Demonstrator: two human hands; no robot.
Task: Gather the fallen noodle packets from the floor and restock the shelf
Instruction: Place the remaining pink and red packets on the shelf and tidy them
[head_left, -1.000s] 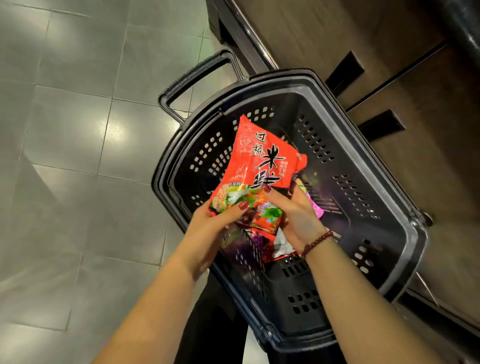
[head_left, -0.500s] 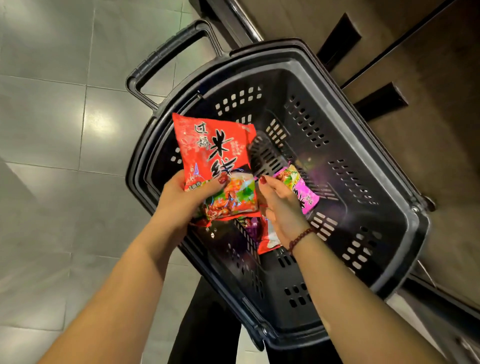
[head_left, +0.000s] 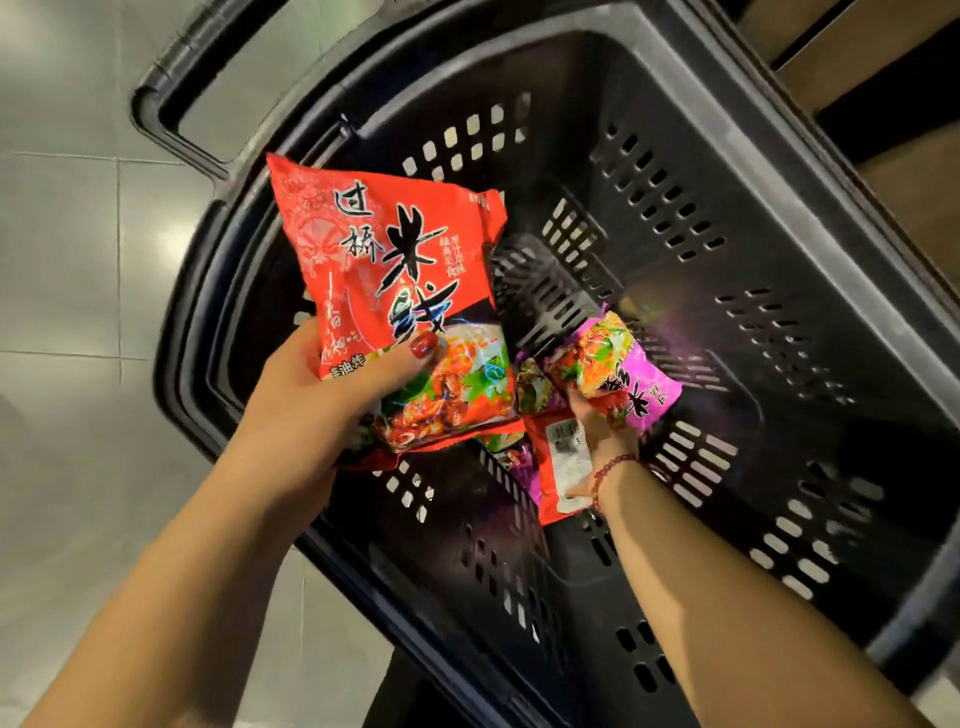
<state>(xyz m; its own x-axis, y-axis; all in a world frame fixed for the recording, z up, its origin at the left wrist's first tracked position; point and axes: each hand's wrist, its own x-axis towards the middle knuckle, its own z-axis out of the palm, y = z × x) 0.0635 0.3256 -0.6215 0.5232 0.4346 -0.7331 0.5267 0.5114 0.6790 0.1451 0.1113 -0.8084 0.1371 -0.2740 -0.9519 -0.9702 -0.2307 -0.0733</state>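
My left hand (head_left: 311, 400) grips a red noodle packet (head_left: 395, 280) by its lower edge, thumb across the front, holding it up over the left side of a black plastic basket (head_left: 779, 218). My right hand (head_left: 597, 426) reaches down inside the basket and grips a pink noodle packet (head_left: 628, 369); most of that hand is hidden under the packet. Another red packet (head_left: 563, 467) with a white label lies on the basket floor beneath my right wrist, beside a purple packet edge (head_left: 519, 462).
The basket's handle (head_left: 171, 104) sticks out at the upper left over grey floor tiles (head_left: 62, 291). Brown wooden shelving with dark brackets (head_left: 893, 104) stands at the upper right, close behind the basket.
My left hand has taken the red packet alone and lifted it left. My right hand let go of it, dropped into the basket and closed on the pink packet. The view came closer.
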